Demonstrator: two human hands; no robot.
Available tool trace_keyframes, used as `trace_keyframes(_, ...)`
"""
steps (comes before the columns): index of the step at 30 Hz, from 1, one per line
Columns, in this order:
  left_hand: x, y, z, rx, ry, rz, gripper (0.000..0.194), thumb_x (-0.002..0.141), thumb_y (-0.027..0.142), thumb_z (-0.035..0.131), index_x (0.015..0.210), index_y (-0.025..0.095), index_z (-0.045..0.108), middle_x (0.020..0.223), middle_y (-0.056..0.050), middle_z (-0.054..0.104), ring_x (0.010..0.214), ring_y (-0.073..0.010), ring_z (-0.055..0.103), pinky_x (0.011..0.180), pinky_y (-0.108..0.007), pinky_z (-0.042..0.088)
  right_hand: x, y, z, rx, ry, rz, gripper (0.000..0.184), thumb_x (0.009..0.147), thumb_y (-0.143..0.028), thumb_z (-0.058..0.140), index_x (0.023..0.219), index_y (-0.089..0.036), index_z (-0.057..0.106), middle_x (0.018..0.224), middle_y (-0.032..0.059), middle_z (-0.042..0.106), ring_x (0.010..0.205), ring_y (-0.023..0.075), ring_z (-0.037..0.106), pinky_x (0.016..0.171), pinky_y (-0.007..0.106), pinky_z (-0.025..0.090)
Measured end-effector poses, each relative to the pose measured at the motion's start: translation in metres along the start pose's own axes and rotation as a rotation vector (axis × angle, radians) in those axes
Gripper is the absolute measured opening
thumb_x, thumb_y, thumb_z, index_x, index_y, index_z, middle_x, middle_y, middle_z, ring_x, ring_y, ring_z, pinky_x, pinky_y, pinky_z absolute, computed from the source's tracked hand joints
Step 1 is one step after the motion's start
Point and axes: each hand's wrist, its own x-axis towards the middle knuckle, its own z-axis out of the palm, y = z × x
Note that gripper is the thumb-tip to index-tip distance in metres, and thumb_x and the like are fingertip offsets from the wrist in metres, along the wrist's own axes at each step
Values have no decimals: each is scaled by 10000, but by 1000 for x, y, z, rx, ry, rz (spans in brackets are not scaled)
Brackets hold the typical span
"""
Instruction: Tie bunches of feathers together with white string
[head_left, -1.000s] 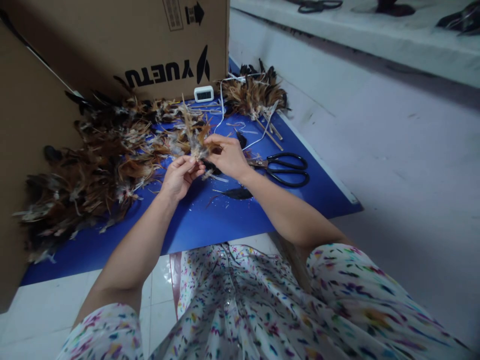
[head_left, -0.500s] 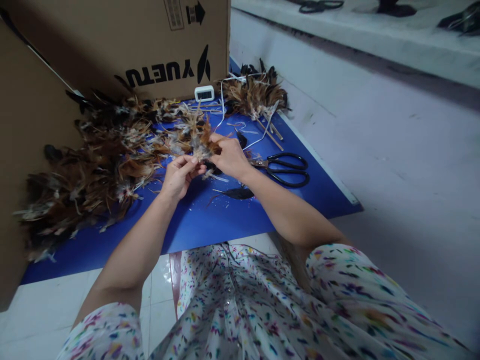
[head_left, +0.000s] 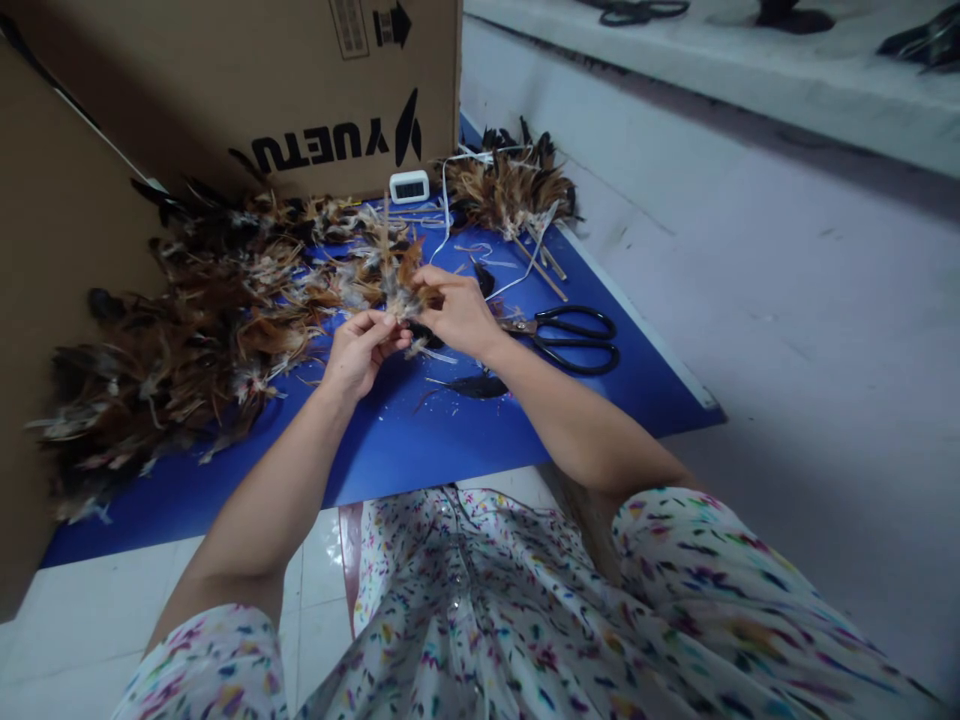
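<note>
Between my two hands is a small bunch of brown and grey feathers (head_left: 399,288), held just above the blue tabletop (head_left: 420,445). My left hand (head_left: 361,350) pinches its pale lower end between thumb and forefinger. On its right side, my right hand (head_left: 456,310) has its fingers closed at the feathers; their tips are partly hidden. Just right of that hand lie black-handled scissors (head_left: 577,338), their blades partly covered by it. A loose black feather (head_left: 476,387) rests on the table below my right wrist.
A long heap of feather bunches (head_left: 202,330) covers the table's left side. Behind stand a cardboard box (head_left: 322,90) and a small white digital clock (head_left: 409,187). Feathers on sticks (head_left: 517,185) lie at the back right with white string. A wall (head_left: 712,250) borders the right.
My right hand shifts slightly at the feathers, with its fingers bending and straightening a little. The bunch tilts slightly, while my left hand stays in place.
</note>
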Motion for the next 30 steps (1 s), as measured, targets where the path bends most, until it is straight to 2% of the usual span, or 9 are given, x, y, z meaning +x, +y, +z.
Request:
trace_keyframes(11,1,-3,-2,8,-30,17,315,604,273,888,687,136,616,660,-8,693,602,-123,693,609,-220,590,0,-6,-3,-40,-48,-28,116,735,-104,619,814,-186,601,812,0,634,774,161,557,763,283,439)
trace_keyframes(17,0,-3,-2,49,-35,37,317,623,293,883,678,132,615,627,-3,670,565,-123,678,604,-231,582,1,-3,-1,-6,-35,15,124,748,-205,693,832,-190,603,798,7,643,793,179,584,783,306,468)
trace_keyframes(21,0,1,0,4,2,45,259,680,234,843,657,145,601,615,16,645,573,-105,663,607,-220,580,3,-1,1,164,-30,74,252,743,-323,742,908,-207,590,838,4,652,801,179,614,741,302,499)
trace_keyframes(25,1,4,1,-53,42,56,250,684,212,830,646,159,590,594,25,625,587,-99,659,598,-193,571,6,0,6,395,14,213,387,723,-355,777,990,-227,528,766,-20,628,679,144,619,619,273,509)
trace_keyframes(28,2,4,-1,-78,84,50,224,677,209,825,671,166,606,652,16,671,611,-90,665,614,-177,569,5,-1,8,511,15,318,436,696,-366,815,957,-226,495,690,-53,593,572,101,572,538,241,490)
trace_keyframes(30,3,3,-2,-92,88,50,215,673,207,824,676,169,613,640,20,663,608,-87,661,624,-177,571,2,-2,10,552,-37,366,447,669,-382,842,911,-210,508,658,-60,577,539,83,541,508,225,477)
